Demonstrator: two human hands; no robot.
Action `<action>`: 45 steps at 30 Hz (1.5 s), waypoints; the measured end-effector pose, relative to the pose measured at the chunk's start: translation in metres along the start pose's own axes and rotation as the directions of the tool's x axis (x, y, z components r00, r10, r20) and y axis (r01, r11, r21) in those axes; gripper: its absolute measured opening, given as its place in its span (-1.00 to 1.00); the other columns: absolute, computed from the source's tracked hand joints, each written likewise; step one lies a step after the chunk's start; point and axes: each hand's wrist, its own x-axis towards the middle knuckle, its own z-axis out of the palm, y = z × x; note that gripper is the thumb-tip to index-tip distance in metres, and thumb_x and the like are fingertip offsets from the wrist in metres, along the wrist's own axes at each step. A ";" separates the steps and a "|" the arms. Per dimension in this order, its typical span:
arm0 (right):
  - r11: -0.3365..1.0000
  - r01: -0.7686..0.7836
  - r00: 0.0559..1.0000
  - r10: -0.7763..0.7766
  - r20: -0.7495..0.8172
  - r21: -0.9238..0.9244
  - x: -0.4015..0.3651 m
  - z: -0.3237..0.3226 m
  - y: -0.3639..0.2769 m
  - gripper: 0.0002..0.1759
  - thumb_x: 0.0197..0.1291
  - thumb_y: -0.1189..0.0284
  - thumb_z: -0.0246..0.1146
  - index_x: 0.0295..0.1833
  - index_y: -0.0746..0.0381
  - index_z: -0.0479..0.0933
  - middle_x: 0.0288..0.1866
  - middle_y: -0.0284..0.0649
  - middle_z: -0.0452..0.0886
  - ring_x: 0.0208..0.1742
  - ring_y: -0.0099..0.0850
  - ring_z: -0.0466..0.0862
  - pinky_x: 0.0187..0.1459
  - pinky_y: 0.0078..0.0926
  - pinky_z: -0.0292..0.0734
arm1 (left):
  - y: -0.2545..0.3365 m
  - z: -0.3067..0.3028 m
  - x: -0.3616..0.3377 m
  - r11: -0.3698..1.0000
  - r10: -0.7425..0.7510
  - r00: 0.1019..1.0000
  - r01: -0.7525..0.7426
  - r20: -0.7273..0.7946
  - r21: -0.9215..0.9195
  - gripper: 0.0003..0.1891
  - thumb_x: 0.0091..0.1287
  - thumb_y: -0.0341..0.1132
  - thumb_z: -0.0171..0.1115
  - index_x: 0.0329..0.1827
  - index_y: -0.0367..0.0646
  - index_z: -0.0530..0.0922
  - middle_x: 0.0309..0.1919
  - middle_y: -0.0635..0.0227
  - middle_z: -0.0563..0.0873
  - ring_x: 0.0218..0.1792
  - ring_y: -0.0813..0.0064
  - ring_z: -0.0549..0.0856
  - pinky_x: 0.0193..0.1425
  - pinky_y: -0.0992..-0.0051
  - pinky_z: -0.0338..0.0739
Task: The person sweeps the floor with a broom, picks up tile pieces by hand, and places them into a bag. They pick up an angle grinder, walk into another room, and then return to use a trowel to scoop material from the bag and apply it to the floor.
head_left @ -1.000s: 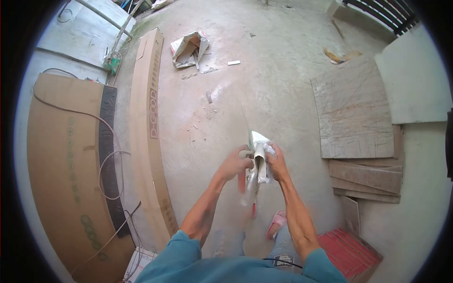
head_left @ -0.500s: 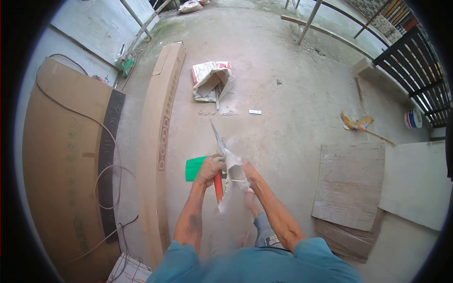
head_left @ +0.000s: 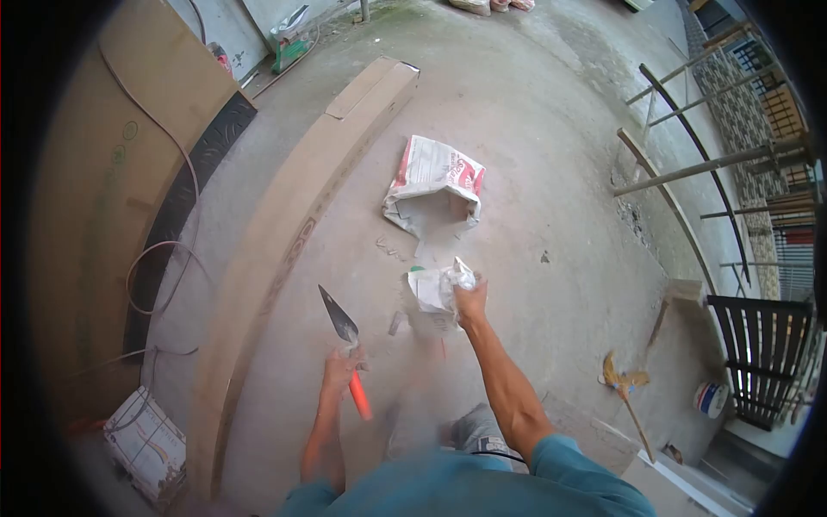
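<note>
My left hand (head_left: 343, 366) is closed around a trowel (head_left: 338, 315) where the blade meets the orange handle, its pointed grey blade aimed up and away from me. In my right hand (head_left: 471, 302) is the crumpled edge of a white bag (head_left: 431, 290), held out in front over the floor. A bit of something green (head_left: 417, 269) peeks from behind that bag. Just beyond it lies a larger paper sack (head_left: 441, 172) with red print, its mouth open toward me. Pale dust blurs the area below the white bag.
A long cardboard box (head_left: 284, 233) runs along my left. Past it stand a large cardboard sheet (head_left: 103, 215) and a looped hose (head_left: 196, 207). To the right are a broom (head_left: 633, 405), a bucket (head_left: 711, 400), a black slatted gate (head_left: 762, 358) and metal poles (head_left: 689, 177).
My hands have parted: the left moved left with the trowel, the right moved forward with the white bag toward the sack. The view has turned.
</note>
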 end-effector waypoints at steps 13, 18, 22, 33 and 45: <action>0.508 -0.840 0.501 0.591 0.632 0.191 0.289 0.161 0.169 -0.69 0.22 0.55 0.20 0.08 0.38 0.47 -0.09 -0.12 0.62 -0.14 -0.28 0.69 -0.17 -0.26 0.65 | -0.022 0.149 0.170 0.999 -0.050 0.911 0.052 -0.409 -0.005 -0.55 0.09 -0.34 0.48 -0.01 -0.28 0.48 -0.02 0.15 0.59 -0.22 0.33 0.69 -0.27 0.42 0.60; 0.735 -0.629 0.587 0.662 0.465 -0.253 0.332 0.181 0.078 -0.73 0.33 0.51 0.09 0.11 0.30 0.46 0.06 -0.13 0.57 -0.04 -0.27 0.66 -0.08 -0.20 0.68 | 0.061 0.189 0.313 0.940 0.251 0.882 -0.124 -0.398 0.318 -0.57 -0.05 -0.50 0.41 -0.06 -0.30 0.51 0.32 -0.04 0.33 0.19 0.06 0.52 0.12 0.21 0.55; 0.814 -0.567 0.527 0.479 0.702 -0.130 0.361 0.188 0.059 -0.64 0.32 0.43 0.16 0.21 0.23 0.44 0.11 -0.19 0.57 0.00 -0.36 0.64 -0.06 -0.35 0.64 | 0.102 0.254 0.447 0.467 0.727 0.679 -0.373 -0.108 0.802 -0.73 0.08 -0.59 0.19 -0.13 -0.31 0.48 0.27 -0.07 0.39 0.04 0.04 0.56 0.02 0.23 0.58; 0.739 -0.674 0.561 0.495 0.664 0.018 0.409 0.186 0.005 -0.66 0.34 0.38 0.07 0.18 0.22 0.45 0.04 -0.17 0.59 -0.04 -0.35 0.63 -0.11 -0.41 0.58 | 0.172 0.280 0.457 0.643 0.396 0.917 -0.248 -0.037 0.725 -0.73 0.07 -0.59 0.12 -0.12 -0.34 0.45 -0.39 -0.03 0.65 -0.27 -0.08 0.65 -0.13 0.09 0.52; 0.611 0.752 0.466 -0.226 0.855 -0.248 0.364 0.108 -0.057 -0.69 0.29 0.44 0.09 0.12 0.22 0.50 0.00 -0.09 0.60 -0.05 -0.20 0.63 -0.07 -0.31 0.55 | 0.194 0.363 0.381 0.798 0.593 0.799 -0.568 -0.100 0.200 -0.75 0.03 -0.57 0.16 -0.20 -0.37 0.41 -0.46 -0.02 0.64 -0.35 0.03 0.70 -0.24 0.18 0.57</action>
